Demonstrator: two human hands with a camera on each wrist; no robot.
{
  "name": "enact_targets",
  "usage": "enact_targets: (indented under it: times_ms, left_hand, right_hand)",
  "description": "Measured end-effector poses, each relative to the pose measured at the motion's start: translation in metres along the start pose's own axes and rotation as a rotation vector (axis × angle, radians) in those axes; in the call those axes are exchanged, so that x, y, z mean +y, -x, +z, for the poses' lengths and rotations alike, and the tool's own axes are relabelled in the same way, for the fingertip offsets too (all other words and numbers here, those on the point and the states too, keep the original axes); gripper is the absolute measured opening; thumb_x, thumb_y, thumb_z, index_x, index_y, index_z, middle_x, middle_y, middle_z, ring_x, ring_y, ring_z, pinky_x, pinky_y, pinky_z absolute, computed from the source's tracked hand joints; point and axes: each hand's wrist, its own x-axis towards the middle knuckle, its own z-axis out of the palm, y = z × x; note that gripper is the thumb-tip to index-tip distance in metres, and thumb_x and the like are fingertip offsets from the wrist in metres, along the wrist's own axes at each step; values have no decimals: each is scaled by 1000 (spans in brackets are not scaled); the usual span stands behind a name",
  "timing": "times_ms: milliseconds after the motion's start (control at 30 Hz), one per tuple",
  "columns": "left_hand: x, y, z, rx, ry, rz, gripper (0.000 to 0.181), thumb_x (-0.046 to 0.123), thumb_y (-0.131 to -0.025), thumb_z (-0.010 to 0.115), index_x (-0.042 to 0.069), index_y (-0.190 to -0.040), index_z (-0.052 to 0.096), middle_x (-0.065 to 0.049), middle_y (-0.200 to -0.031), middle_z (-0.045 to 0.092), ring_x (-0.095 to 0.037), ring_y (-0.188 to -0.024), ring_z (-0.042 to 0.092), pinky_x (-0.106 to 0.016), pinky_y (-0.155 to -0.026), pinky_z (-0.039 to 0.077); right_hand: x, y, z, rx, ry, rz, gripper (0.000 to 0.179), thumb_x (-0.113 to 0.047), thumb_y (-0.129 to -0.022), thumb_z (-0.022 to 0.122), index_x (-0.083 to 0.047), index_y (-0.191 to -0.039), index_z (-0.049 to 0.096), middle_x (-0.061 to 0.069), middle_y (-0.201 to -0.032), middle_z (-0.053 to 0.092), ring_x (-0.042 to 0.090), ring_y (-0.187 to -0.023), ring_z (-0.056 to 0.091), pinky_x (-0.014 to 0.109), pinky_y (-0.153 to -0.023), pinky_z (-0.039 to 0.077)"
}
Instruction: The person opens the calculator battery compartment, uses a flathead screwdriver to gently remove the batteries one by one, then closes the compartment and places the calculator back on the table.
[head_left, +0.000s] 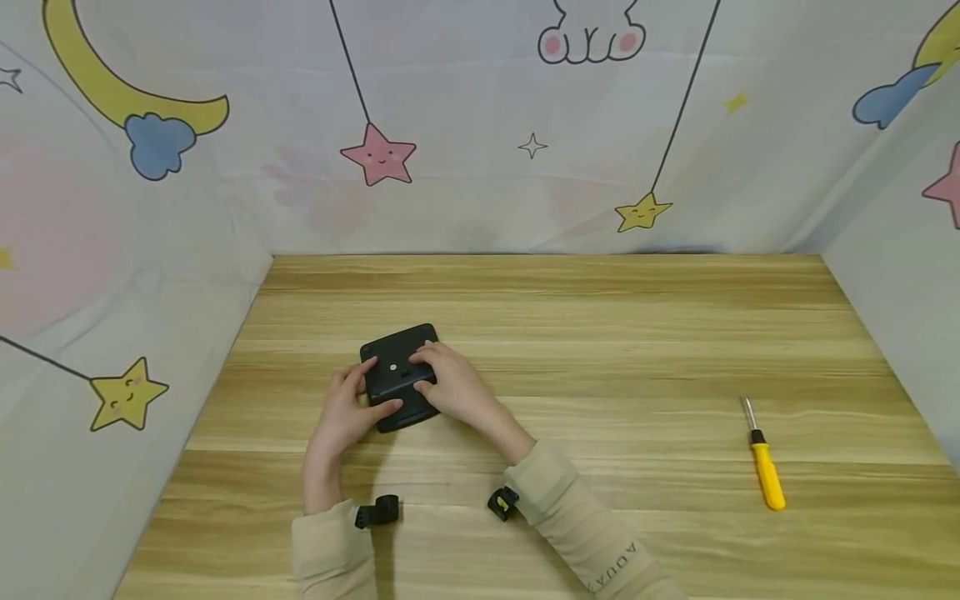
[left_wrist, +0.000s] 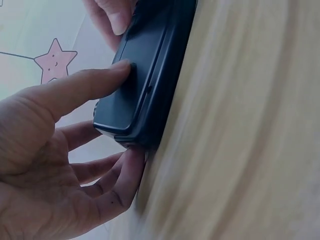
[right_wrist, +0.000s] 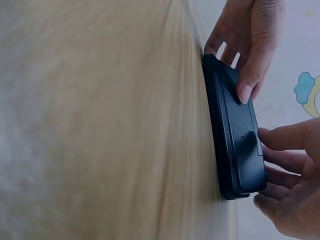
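A black, squarish plastic device (head_left: 388, 350) lies on the wooden table, with a ridge across it, a small white round spot and a slot on its upper face. My left hand (head_left: 349, 412) grips its left side. In the left wrist view the left thumb (left_wrist: 112, 76) presses the sloped face while the other fingers curl round the corner. From the right, my right hand (head_left: 456, 387) holds the device, its fingertips near the slot and its thumb on the sloped part. The right wrist view shows the right hand (right_wrist: 295, 185) at the device's edge. The underside is hidden.
A screwdriver (head_left: 767, 475) with a yellow handle lies on the right part of the table (head_left: 600, 333). White cloth walls (head_left: 480, 192) printed with stars and moons stand behind and at both sides. Black wrist mounts (head_left: 386, 508) sit at both sleeves.
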Motion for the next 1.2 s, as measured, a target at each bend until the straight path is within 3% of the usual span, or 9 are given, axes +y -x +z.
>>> enact_targets:
  times_ms: [367,633,900,1200]
  left_hand:
    - [-2,-2,2,-30,-2,-3,82,24,-86,71,11,-153,25,-22,-153,21,-30,-107,36,-41,-88,34]
    - [-3,-2,1,-43,-18,4,81,25,-88,69,11,-154,23,-22,-155,16,-33,-111,38,-45,-93,37]
    - [-3,-2,2,-43,-1,-3,82,25,-87,69,12,-154,23,-22,-157,14,-33,-113,38,-46,-95,37]
    - [-2,-1,2,-31,-23,-4,82,27,-87,69,12,-153,24,-22,-156,16,-34,-114,40,-48,-96,38]
  right_hand:
    - [-3,-1,2,-15,66,-66,32,-18,-93,62,-12,-125,64,5,-133,58,20,-130,51,35,-108,41]
    - [-2,-3,1,-9,134,-111,28,-21,-94,62,-16,-122,67,3,-131,58,18,-123,56,33,-102,45]
    - [-2,-4,3,29,183,-139,22,-21,-92,64,-18,-114,70,-1,-115,63,16,-107,61,31,-91,49]
    - [-3,-4,3,21,212,-145,23,-21,-91,66,-17,-113,70,-1,-113,63,17,-103,62,32,-89,50]
